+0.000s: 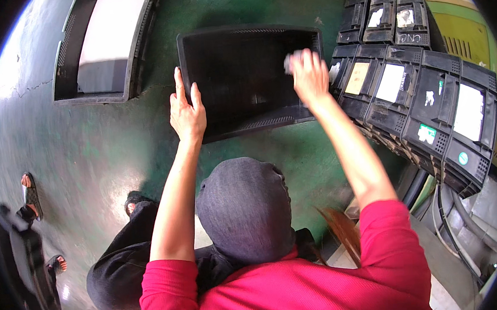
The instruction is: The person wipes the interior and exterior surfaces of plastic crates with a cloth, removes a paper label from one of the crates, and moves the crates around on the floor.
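Observation:
A black plastic crate [243, 75] lies on the green floor in front of me, its hollow side facing up. My left hand [187, 116] is closed on the crate's left rim, with fingers on both sides of the wall. Over the right end of the crate, my right hand [311, 80] is closed on a small pale wad [288, 63] that looks like a crumpled rag. The wad is mostly covered by the fingers, and I cannot tell whether it touches the crate's inner wall.
Another black crate [129, 59] with a white sheet inside stands at the far left. Stacked black crates [417, 100] with paper labels line the right side. Below them run cables [442, 216] and a brown board [341, 233]. At left appears another person's sandalled foot [30, 196].

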### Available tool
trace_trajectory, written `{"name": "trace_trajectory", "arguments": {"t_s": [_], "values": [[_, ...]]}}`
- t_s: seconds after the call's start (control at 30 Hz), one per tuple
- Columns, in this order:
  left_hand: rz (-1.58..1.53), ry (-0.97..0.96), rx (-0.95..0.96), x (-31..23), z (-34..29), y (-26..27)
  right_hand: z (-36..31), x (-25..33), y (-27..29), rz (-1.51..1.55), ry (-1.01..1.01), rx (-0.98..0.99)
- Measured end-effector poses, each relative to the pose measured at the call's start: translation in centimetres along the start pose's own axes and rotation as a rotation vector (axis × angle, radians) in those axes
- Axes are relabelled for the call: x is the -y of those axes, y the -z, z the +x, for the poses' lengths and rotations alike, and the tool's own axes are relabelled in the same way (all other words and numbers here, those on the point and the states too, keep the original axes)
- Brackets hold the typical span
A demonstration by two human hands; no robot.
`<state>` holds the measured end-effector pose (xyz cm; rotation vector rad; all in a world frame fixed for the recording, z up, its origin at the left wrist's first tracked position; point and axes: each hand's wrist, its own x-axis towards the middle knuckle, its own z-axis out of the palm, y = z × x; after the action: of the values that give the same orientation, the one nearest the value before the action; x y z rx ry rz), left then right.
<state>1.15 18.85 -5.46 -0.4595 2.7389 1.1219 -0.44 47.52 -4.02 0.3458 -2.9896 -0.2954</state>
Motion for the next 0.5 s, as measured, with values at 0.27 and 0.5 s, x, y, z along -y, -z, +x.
{"name": "trace_trajectory", "arguments": {"t_s": [0.27, 0.5], "values": [[0.047, 0.011, -0.044, 0.6, -0.6, -0.7, -1.0, -2.2, -4.3, -0.315, 0.326, 0.467], [0.037, -0.009, -0.045, 0.1, -0.3, -0.7, -5.4, 1.2, -3.3, 0.126, -0.055, 0.921]]}}
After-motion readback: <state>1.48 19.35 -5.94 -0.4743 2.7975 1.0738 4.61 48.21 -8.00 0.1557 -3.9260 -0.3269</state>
